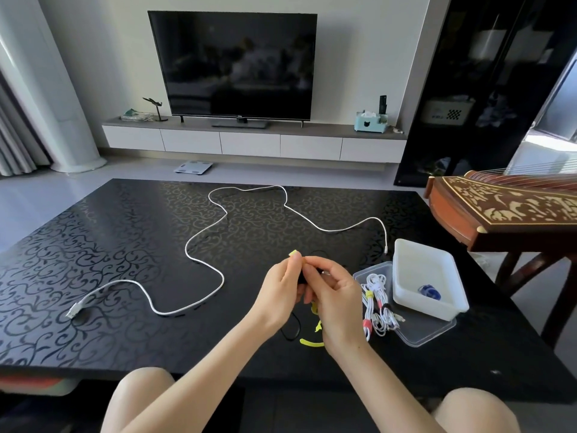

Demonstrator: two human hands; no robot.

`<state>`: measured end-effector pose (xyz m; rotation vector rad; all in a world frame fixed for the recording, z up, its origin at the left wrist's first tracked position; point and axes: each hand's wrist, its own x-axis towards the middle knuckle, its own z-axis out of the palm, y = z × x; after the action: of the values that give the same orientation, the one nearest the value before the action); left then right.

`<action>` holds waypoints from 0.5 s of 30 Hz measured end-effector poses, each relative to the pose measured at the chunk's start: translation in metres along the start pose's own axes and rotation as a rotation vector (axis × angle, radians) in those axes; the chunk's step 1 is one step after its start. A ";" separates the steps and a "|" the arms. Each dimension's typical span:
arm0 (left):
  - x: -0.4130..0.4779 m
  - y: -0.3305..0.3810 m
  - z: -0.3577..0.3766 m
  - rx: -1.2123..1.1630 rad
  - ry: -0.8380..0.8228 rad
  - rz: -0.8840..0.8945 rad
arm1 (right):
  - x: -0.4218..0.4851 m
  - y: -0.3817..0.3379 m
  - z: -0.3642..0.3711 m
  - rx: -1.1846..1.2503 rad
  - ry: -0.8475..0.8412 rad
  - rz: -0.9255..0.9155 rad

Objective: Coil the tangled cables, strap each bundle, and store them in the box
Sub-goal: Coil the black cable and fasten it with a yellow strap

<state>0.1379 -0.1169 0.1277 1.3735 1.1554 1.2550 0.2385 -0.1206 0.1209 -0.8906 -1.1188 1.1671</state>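
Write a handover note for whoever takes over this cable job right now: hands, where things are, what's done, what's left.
Left hand pinches a yellow strap; right hand grips the black cable between them.
Done: strapped white bundles lie in the clear container.
Left: finish strapping the black cable, coil the long white cable spread over the table, store both.
Spare yellow straps lie by the right wrist.

A dark television (232,65) stands on a low white wall cabinet (253,142), grey curtains (15,129) left, pale glossy floor (93,173).
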 end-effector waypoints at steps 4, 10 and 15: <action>0.001 0.004 0.005 -0.068 0.081 -0.011 | -0.002 0.002 -0.004 -0.152 -0.012 -0.163; 0.006 0.015 -0.007 -0.074 0.130 -0.019 | -0.020 0.013 -0.036 -0.432 -0.130 -0.395; -0.003 0.020 -0.008 -0.061 -0.151 -0.028 | 0.000 0.002 -0.062 -0.533 -0.211 -0.087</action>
<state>0.1313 -0.1225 0.1478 1.3779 1.0211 1.1375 0.2984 -0.1190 0.1038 -1.1235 -1.6702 0.9153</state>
